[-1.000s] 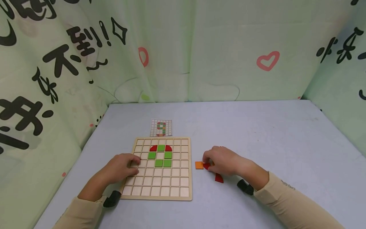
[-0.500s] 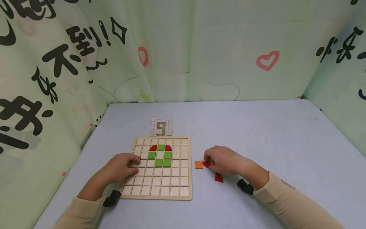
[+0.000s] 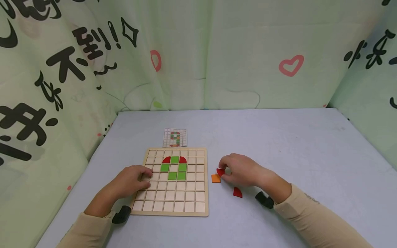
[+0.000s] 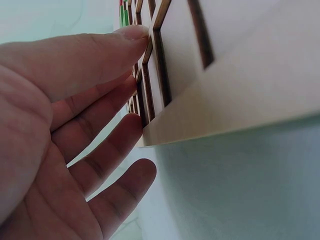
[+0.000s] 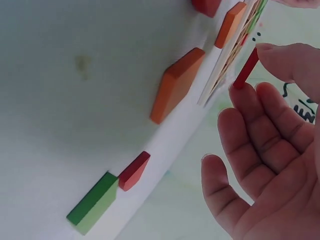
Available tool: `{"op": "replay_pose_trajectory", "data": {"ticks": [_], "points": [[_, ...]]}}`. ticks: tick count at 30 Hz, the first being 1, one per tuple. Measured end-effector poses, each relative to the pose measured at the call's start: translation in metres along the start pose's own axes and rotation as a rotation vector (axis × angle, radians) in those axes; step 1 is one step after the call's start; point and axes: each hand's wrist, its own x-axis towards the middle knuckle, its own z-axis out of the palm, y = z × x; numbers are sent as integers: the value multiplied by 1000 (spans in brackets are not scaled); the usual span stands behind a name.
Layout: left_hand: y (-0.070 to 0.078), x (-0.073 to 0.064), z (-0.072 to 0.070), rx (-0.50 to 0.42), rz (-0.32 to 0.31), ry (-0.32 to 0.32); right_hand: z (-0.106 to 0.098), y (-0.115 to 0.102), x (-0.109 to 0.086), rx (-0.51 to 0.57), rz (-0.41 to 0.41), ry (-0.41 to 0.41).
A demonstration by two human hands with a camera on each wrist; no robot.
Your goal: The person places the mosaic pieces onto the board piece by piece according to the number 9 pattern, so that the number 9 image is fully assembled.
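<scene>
My right hand [image 3: 243, 170] pinches a red quarter-round tile [image 3: 220, 172] between thumb and fingertips, beside an orange square tile [image 3: 215, 178]. In the right wrist view the held tile appears edge-on, raised off the table. A wooden grid board [image 3: 173, 214] lies to the left. Red tiles, one of them this corner tile [image 3: 166, 159], and several green squares such as this green tile [image 3: 181, 176] form a ring in its upper cells. My left hand [image 3: 131, 179] rests at the board's left edge, its fingers loosely bent, thumb over the rim in the left wrist view.
Behind the board lies a small pattern card [image 3: 175, 137]. Another red tile [image 3: 237, 192] lies on the white table [image 3: 279, 144]. In the right wrist view, an orange tile [image 5: 177, 85], a red tile [image 5: 134, 171] and a green tile [image 5: 93, 202] show on the table.
My right hand has lifted the red quarter-round tile and moved slightly up and to the left, above the orange square. My left hand stays at the board.
</scene>
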Motion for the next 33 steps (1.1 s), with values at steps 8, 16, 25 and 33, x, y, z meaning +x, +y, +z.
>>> {"op": "replay_pose_trajectory", "data": {"ticks": [8, 16, 25, 33], "points": [[1, -1, -1, -3, 3, -1, -1, -12, 8, 12, 1, 11], [0, -1, 0, -9, 6, 3, -3, -24, 18, 31, 1, -8], [0, 0, 1, -8, 14, 11, -4, -37, 30, 49, -3, -29], [1, -1, 1, -1, 9, 20, 0, -49, 43, 17, -30, -22]]}}
